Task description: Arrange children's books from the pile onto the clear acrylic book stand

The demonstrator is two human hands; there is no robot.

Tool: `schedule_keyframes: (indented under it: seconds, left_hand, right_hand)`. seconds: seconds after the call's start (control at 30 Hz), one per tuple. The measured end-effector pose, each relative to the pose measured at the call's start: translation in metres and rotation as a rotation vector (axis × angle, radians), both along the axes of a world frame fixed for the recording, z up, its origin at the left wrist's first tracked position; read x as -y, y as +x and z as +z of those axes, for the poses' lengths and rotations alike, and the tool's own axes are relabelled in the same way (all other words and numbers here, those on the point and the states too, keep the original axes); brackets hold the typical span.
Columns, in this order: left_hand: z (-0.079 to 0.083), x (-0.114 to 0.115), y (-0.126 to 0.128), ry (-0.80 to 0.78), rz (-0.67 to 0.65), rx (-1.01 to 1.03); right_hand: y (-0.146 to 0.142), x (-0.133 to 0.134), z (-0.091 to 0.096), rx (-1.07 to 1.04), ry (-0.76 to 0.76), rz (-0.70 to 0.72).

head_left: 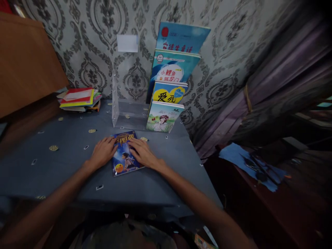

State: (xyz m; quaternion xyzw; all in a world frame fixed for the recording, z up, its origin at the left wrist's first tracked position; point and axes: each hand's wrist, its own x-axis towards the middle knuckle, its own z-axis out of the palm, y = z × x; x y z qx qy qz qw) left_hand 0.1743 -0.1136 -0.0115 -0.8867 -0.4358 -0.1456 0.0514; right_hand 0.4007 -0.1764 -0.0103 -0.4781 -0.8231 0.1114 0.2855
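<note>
A blue paperback book [123, 157] with gold lettering and a drawn figure on its cover lies shut and slightly turned on the cloth-covered table. My left hand [103, 150] rests at its left edge, fingers stretched out and fingertips touching the cover. Across the upper right part of the cover lies my right hand [143, 152], its fingers apart and flat, hiding some of the lettering. Just behind the book stands a clear acrylic book rack [115, 100]. Its right side holds several upright books in steps, with a green-and-white book [164, 117] at the front.
A stack of thin books [79, 98] lies at the table's back left, near a brown wooden panel [28, 62]. Patterned wallpaper rises behind the rack. On the right hang purple curtains [233, 107], and a blue cloth [238, 157] lies on a dark red surface beyond the table edge.
</note>
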Motion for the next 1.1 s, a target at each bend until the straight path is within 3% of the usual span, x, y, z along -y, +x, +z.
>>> schedule_keyframes:
  seconds: [0.17, 0.3, 0.47, 0.7, 0.8, 1.1]
  left_hand:
    - [-0.014, -0.006, -0.012, -0.04, 0.003, 0.057]
    - [-0.013, -0.006, -0.012, -0.061, 0.011, 0.022]
    - [-0.009, -0.005, -0.01, -0.054, 0.008, 0.035]
    - [-0.01, -0.004, -0.009, -0.056, 0.018, 0.037]
    - [-0.013, -0.005, -0.008, -0.079, 0.003, 0.068]
    - [0.0, -0.038, -0.006, -0.218, -0.11, -0.002]
  right_hand:
    - [-0.043, -0.035, 0.002, 0.123, -0.046, 0.085]
    - [-0.055, -0.051, -0.003, 0.157, -0.061, 0.087]
    - [-0.04, -0.052, -0.005, 0.161, -0.059, 0.063]
    - [-0.009, -0.053, -0.008, 0.103, -0.107, -0.174]
    - [-0.003, -0.054, -0.013, 0.059, -0.121, -0.195]
    - [-0.009, -0.051, -0.025, -0.069, -0.111, -0.322]
